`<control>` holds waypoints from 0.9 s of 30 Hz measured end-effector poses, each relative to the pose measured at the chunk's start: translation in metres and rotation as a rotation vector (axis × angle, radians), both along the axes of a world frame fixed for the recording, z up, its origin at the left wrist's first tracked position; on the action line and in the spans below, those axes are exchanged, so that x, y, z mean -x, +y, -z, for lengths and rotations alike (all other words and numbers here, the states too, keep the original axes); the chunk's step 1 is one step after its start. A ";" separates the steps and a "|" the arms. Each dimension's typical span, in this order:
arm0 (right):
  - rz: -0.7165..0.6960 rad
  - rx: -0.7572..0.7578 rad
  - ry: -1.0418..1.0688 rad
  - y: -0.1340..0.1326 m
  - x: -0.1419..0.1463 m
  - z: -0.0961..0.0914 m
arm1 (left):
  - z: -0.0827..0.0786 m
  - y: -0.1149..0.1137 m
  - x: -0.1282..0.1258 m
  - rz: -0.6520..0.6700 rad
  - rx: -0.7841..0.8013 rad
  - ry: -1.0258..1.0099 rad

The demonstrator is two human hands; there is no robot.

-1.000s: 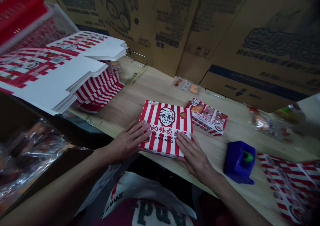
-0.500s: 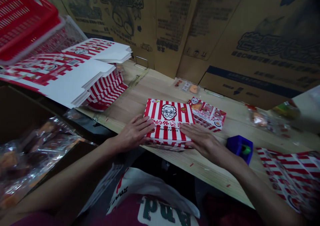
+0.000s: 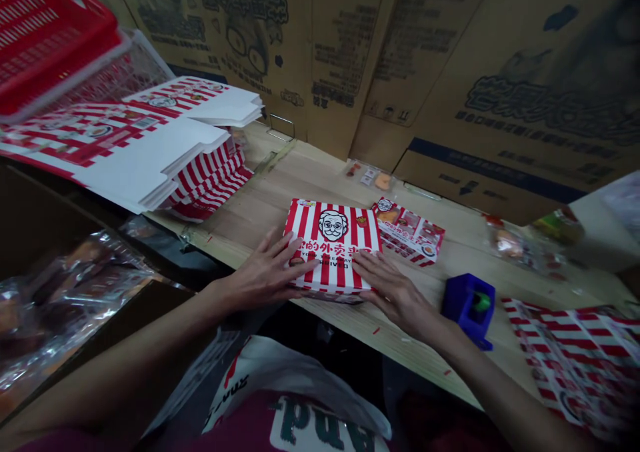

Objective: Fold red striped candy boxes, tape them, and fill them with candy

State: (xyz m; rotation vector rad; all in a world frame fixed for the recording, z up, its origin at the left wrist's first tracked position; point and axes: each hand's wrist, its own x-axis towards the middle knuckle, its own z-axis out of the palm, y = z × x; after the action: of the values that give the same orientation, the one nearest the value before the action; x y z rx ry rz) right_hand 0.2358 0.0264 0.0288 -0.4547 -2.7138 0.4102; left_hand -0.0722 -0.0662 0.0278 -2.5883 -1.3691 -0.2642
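Note:
A red and white striped box (image 3: 332, 242) with a cartoon face printed on its lid lies near the front edge of the wooden table (image 3: 310, 179). My left hand (image 3: 267, 272) lies flat on the box's near left corner, fingers spread. My right hand (image 3: 387, 285) rests flat on its near right edge, fingers stretched out. Neither hand grips anything. A smaller striped box (image 3: 410, 231) with food pictures touches the big box's far right side.
Stacks of flat striped box blanks (image 3: 135, 139) sit at left under a red basket (image 3: 45, 39). A blue tape dispenser (image 3: 469, 303) stands right of my right hand. Striped sheets (image 3: 575, 359) lie at far right, clear toy packets (image 3: 520, 245) behind, cardboard cartons (image 3: 450, 72) along the back.
Both hands stay on the striped box. It has slid slightly toward the table's front edge, and my left hand's fingers have moved further onto the lid.

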 end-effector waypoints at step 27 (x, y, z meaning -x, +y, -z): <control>0.079 -0.316 0.259 -0.006 0.013 0.047 | 0.024 0.005 -0.031 0.014 -0.250 -0.016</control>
State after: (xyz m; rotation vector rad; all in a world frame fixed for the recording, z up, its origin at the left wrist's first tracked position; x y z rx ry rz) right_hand 0.2225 0.0200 -0.0186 -0.3877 -2.4401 0.0135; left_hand -0.0413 -0.0608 0.0037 -2.3948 -1.2357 -0.4305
